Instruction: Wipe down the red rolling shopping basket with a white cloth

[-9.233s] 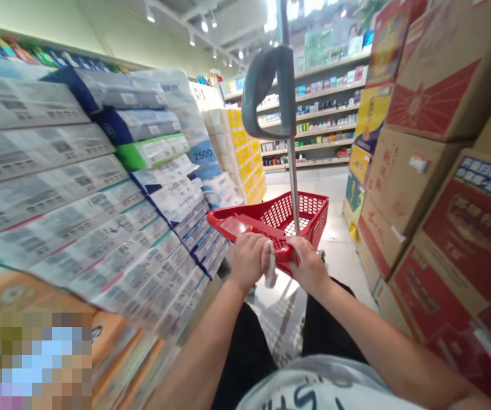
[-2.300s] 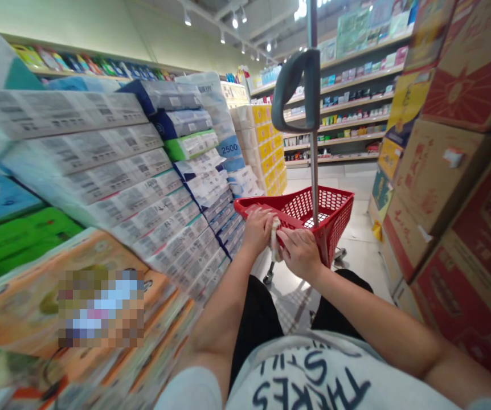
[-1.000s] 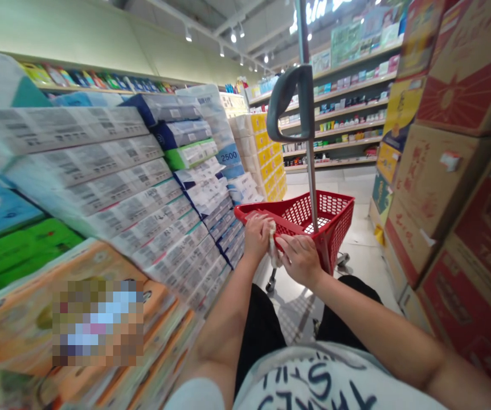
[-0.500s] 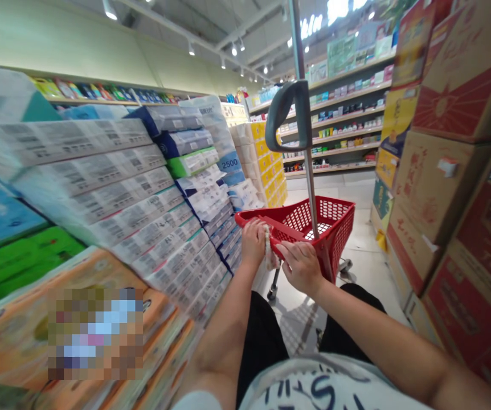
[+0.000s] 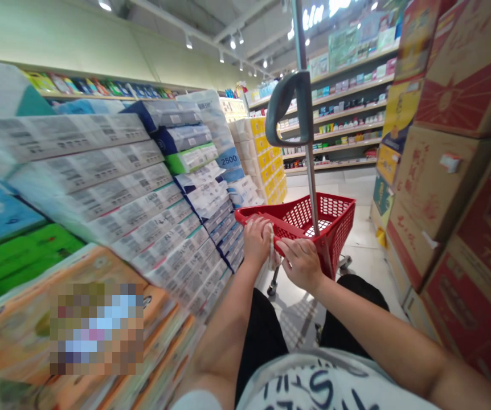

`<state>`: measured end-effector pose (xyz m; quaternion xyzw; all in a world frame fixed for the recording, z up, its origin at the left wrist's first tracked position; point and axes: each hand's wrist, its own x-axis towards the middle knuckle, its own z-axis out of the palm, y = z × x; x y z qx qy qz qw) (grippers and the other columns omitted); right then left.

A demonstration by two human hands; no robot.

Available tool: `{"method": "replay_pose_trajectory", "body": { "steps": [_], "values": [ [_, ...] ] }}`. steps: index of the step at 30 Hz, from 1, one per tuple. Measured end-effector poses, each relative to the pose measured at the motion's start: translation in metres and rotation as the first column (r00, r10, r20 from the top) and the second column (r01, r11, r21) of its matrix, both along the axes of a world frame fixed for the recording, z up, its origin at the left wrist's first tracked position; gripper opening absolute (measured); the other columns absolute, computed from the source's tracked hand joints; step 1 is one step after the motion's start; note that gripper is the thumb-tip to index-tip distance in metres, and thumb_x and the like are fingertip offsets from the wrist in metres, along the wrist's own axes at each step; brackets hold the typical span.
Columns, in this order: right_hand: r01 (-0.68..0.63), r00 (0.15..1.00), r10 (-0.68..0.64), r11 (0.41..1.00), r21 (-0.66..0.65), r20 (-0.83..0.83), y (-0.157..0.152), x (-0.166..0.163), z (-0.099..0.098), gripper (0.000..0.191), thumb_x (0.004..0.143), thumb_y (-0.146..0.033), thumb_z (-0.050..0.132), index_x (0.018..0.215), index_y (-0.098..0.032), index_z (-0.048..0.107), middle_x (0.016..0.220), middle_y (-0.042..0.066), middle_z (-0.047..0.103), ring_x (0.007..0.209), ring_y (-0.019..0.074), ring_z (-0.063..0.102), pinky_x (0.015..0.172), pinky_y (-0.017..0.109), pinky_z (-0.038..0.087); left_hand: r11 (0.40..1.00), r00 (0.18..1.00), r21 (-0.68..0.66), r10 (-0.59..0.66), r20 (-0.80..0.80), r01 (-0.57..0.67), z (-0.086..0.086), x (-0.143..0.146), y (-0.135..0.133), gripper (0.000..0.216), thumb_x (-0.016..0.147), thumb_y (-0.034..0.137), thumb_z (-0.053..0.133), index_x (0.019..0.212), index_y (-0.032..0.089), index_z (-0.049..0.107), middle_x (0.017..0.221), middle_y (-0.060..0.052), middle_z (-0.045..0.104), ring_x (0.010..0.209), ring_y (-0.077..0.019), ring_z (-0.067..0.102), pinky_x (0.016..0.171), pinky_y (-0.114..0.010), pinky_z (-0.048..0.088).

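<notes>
Closing round a pale cloth (image 5: 273, 253), the left hand (image 5: 257, 242) is curled tight over the red handle (image 5: 249, 214) of the cart (image 5: 337, 236), the cloth bunched beside its fingers and drooping below. Just beside it, at about four o'clock, the right hand (image 5: 302, 263) has its fingers bent together over the same handle; whether it also pinches the cloth, I cannot tell. From the hands, the cart's perforated basket spreads toward two o'clock, and a caster (image 5: 272, 287) shows at six. At twelve o'clock stands a metal pole (image 5: 309, 176) bearing a grey loop grip (image 5: 273, 114), apart from both hands. Farther out, stacked white packs (image 5: 113, 171) rise at ten o'clock and an orange pack (image 5: 15, 327) lies near eight to nine, partly pixelated. Yellow-and-white packs (image 5: 266, 159) stand just before twelve, stocked shelves (image 5: 339, 128) at one, cardboard cartons (image 5: 427, 173) at two.
</notes>
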<state>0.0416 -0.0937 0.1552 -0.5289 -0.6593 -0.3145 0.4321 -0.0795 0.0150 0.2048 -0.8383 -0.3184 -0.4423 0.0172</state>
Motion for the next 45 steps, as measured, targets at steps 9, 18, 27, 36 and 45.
{"method": "replay_pose_trajectory", "body": {
  "steps": [9, 18, 27, 36, 45],
  "values": [
    [0.008, 1.000, -0.008, 1.000, -0.012, 0.005, -0.002, 0.002, 0.000, 0.037, 0.085, -0.019, 0.055, 0.122, -0.020, 0.059, 0.117, 0.006, 0.065, 0.100, 0.0229, 0.052, 0.095, 0.040, 0.033, 0.998, 0.997, 0.014, -0.068, 0.028, 0.068, -0.002, -0.002, 0.006, 0.034, 0.098, 0.024, 0.032, 0.106, 0.020, 0.065, 0.112, -0.005, 0.067, 0.116, -0.0175, 0.054, 0.111, -0.043, 0.032],
    [-0.006, 1.000, 0.006, 1.000, 0.011, 0.002, 0.000, 0.001, 0.000, 0.037, 0.084, -0.018, 0.055, 0.121, -0.018, 0.059, 0.117, 0.005, 0.065, 0.099, 0.0225, 0.052, 0.095, 0.040, 0.033, 0.998, 0.998, 0.010, -0.055, -0.031, 0.056, -0.002, 0.002, 0.006, 0.031, 0.096, 0.026, 0.038, 0.106, 0.023, 0.067, 0.118, -0.004, 0.065, 0.119, -0.0200, 0.052, 0.111, -0.046, 0.033],
    [-0.006, 1.000, 0.006, 1.000, 0.017, -0.004, 0.001, 0.000, 0.000, 0.037, 0.084, -0.019, 0.056, 0.121, -0.018, 0.059, 0.116, 0.006, 0.065, 0.098, 0.0226, 0.052, 0.093, 0.040, 0.034, 0.990, 0.990, 0.029, -0.134, -0.041, 0.135, 0.000, 0.007, -0.002, 0.033, 0.098, 0.023, 0.034, 0.104, 0.021, 0.066, 0.114, -0.004, 0.067, 0.118, -0.0180, 0.054, 0.113, -0.045, 0.031],
    [-0.004, 1.000, 0.004, 1.000, 0.002, -0.005, 0.001, 0.002, 0.000, 0.038, 0.085, -0.019, 0.055, 0.122, -0.020, 0.058, 0.117, 0.006, 0.065, 0.100, 0.0226, 0.051, 0.094, 0.040, 0.033, 0.998, 0.999, 0.043, -0.042, 0.011, 0.042, -0.002, 0.001, 0.010, 0.032, 0.097, 0.024, 0.034, 0.107, 0.019, 0.064, 0.113, -0.006, 0.067, 0.116, -0.0191, 0.054, 0.111, -0.045, 0.034],
    [-0.002, 1.000, 0.001, 1.000, -0.014, -0.005, 0.003, 0.002, -0.001, 0.039, 0.085, -0.018, 0.054, 0.124, -0.020, 0.058, 0.118, 0.007, 0.064, 0.101, 0.0232, 0.051, 0.094, 0.040, 0.033, 1.000, 1.000, 0.025, -0.013, 0.017, 0.012, -0.001, 0.001, 0.012, 0.033, 0.097, 0.024, 0.033, 0.106, 0.019, 0.065, 0.114, -0.007, 0.066, 0.118, -0.0193, 0.053, 0.111, -0.046, 0.034]
  ]
}}
